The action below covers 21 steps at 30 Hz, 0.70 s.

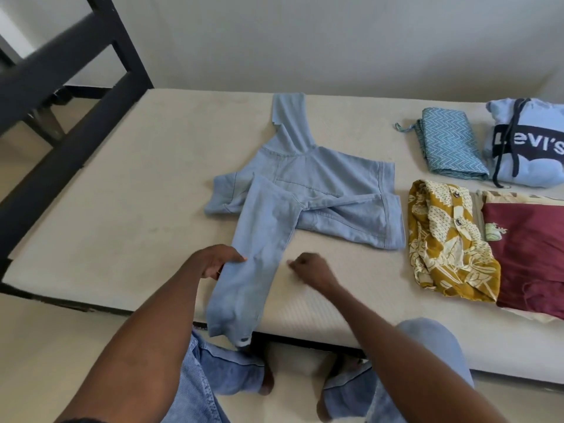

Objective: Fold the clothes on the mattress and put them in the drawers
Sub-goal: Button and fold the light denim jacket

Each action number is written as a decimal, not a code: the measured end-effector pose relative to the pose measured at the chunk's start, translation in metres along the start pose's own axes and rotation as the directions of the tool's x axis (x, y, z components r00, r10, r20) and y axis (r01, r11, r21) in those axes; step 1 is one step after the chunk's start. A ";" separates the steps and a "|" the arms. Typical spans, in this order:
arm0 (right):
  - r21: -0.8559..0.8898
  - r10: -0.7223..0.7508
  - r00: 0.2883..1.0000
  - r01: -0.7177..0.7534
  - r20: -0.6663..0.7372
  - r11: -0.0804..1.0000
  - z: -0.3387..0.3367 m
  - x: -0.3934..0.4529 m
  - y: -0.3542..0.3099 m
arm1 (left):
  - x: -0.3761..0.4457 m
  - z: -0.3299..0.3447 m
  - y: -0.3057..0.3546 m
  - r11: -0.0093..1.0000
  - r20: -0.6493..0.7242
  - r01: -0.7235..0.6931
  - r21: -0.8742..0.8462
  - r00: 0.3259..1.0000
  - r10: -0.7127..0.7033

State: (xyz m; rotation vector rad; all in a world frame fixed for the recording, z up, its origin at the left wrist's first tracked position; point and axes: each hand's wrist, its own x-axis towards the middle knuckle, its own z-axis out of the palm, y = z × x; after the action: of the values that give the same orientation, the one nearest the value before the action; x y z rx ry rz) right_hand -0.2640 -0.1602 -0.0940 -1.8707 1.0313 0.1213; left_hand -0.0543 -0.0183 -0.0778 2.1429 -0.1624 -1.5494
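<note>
free: bare mattress (pixel 122 184) left of hoodie (pixel 308 190); blocked: folded clothes (pixel 451 239) right; bed frame (pixel 91 96) far-left

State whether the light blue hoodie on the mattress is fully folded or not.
Not fully folded. The hoodie has one sleeve across its body, but the other sleeve lies stretched out, and its hood is flat.

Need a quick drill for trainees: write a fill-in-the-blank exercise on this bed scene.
1. The left hand grips a sleeve of the light blue ____.
2. The right hand holds ____.
3. The folded hoodie at far right reads ____.
4. The mustard patterned shirt lies beside a ____ garment.

Missing: hoodie; nothing; Levi's; maroon
</note>
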 end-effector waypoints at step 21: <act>0.632 0.013 0.964 0.164 -0.265 0.758 -0.151 0.113 -0.086 | 0.013 -0.031 0.188 0.500 -0.530 -0.661 -0.560 0.749 0.397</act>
State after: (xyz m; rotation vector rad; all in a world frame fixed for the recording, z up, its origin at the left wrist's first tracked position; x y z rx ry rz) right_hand -0.1816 -0.3301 -0.0085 -1.2896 0.9959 -0.4917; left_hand 0.0134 -0.1779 0.0027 1.4438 -0.0712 -0.6620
